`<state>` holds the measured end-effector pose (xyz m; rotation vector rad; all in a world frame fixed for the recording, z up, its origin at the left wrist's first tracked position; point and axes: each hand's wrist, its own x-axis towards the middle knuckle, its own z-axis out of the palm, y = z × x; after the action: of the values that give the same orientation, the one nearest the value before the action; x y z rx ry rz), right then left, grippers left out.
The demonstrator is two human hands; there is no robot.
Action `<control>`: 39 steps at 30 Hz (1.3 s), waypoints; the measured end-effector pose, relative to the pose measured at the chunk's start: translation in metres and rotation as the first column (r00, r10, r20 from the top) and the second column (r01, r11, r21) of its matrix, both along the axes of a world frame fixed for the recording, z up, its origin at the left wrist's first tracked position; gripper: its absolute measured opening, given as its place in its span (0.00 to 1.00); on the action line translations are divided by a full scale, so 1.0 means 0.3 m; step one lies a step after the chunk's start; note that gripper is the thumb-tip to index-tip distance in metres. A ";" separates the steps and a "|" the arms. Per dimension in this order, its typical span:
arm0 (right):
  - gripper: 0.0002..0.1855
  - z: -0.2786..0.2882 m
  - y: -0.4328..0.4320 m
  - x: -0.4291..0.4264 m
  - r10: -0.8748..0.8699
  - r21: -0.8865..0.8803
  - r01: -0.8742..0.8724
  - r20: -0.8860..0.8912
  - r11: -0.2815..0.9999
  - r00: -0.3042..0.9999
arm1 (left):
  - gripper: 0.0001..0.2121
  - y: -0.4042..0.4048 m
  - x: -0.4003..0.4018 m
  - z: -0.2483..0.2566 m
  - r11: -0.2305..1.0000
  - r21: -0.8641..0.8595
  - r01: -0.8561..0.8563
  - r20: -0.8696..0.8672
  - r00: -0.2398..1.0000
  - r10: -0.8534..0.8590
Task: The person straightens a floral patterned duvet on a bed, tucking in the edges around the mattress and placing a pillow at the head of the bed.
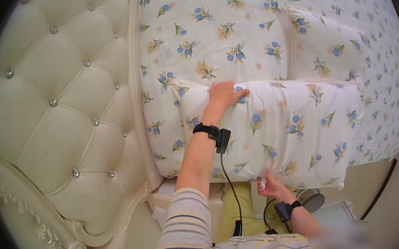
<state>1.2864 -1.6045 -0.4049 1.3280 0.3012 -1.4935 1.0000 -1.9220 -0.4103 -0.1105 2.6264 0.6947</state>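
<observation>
A white pillow (287, 129) with a blue-and-orange floral print lies across the near side of the bed, its cover creased. My left hand (225, 94) is at the pillow's far edge. Its fingers curl over the edge, and the thumb lies spread on the top. Down at the near edge, my right hand (272, 188) pinches a bit of white cloth that appears to belong to the pillow cover. Both wrists carry black strapped devices with cables. The underside of the pillow is hidden.
A second floral pillow (322, 46) lies beyond on the matching bedsheet (208, 32). To the left rises a cream tufted headboard (62, 102) with crystal buttons and a carved frame. A pale bedside cabinet (163, 195) and a round grey object (311, 202) are near my legs.
</observation>
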 end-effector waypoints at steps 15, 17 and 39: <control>0.18 0.221 -0.087 -0.562 0.797 0.826 0.014 -0.548 0.563 0.253 | 0.12 -0.397 0.458 0.503 0.525 0.575 -0.627 -0.287 0.447 0.847; 0.15 0.177 -0.207 -0.802 0.774 0.775 0.077 -0.631 0.627 0.050 | 0.11 -0.467 0.444 0.475 0.460 0.556 -0.692 -0.321 0.331 0.887; 0.18 -0.087 -0.795 -1.158 0.328 0.355 0.186 -0.931 0.916 0.164 | 0.19 -0.692 0.468 0.182 0.456 0.316 -0.832 -0.443 0.296 0.846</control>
<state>0.9389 -1.8430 -0.4309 0.2918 1.6156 -2.1170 1.1404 -2.1298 -0.3555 -1.6679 2.9448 1.2359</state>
